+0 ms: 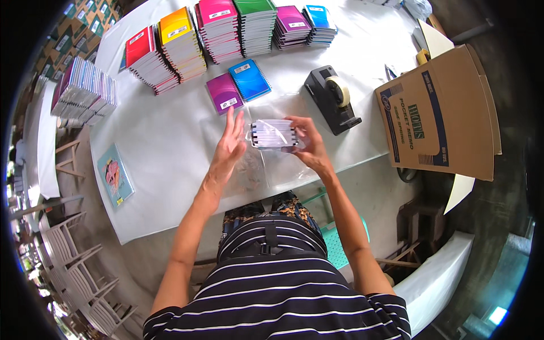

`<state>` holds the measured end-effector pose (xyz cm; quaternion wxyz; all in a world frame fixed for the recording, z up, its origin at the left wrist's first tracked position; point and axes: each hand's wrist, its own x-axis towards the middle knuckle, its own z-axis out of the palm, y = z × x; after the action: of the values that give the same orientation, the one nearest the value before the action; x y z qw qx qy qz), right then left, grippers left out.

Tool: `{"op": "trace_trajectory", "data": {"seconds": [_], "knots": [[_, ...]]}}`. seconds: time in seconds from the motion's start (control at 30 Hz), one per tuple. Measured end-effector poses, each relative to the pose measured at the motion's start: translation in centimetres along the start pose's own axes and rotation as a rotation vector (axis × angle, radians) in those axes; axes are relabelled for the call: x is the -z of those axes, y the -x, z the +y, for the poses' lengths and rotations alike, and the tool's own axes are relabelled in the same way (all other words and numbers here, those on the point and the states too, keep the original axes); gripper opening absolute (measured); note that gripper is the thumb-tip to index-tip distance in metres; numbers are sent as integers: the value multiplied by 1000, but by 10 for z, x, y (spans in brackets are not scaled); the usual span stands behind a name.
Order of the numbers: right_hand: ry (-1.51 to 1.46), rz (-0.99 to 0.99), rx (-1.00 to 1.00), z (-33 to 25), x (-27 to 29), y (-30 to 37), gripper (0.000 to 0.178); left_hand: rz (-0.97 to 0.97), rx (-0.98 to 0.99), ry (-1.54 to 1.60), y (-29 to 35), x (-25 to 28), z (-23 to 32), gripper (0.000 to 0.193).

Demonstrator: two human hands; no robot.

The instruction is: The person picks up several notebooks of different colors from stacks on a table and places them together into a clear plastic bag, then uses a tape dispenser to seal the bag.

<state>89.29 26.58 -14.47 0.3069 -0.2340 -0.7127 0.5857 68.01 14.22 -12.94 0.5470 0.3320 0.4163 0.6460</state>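
Left hand (228, 146) spread open, right hand (309, 144) gripping wrapped notebooks (273, 135), tape dispenser (324, 97) near, notebook stacks (224, 46) beyond

Find along the far side of the table (164, 150) a row of six notebook stacks (218, 34), with a further stack (85, 93) off to the left. See, in front of the row, two notebooks (241, 86) side by side, with a tape dispenser (324, 105) to their right. Note, nearer the body, a bundle (273, 135) between left hand (229, 144) and right hand (310, 146), over plastic sheeting (275, 170) on the tabletop. Locate another notebook (116, 177) near the left corner, a carton (447, 116) at the right edge, a stool (340, 246) below, right of the legs (294, 208), and chairs (85, 277) far left.
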Motion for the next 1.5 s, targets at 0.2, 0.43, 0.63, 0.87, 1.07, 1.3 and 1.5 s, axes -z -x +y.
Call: {"op": "trace_trajectory", "data": {"seconds": [0.2,0.43,0.63,0.87,1.07,1.3,1.5], "knots": [[411,-184,93,-67,35,-21,80,119,179,-752,-22,-19,25,84],[962,-441,457,-118,48,-53,18,46,119,-1366,-36,-35,47,51],[867,-409,386,-101,58,-54,12,176,166,-748,-27,-52,45,49],[822,-178,273,-96,0,-9,14,301,-93,-641,16,19,2,51],[834,-193,287,-92,4,-4,16,58,-193,-888,7,17,-28,50],[591,-129,318,-95,40,-29,31,-200,-362,-1173,-21,13,-4,60],[249,16,200,-72,58,-27,38,-260,-398,-1324,-28,15,-2,58]]}}
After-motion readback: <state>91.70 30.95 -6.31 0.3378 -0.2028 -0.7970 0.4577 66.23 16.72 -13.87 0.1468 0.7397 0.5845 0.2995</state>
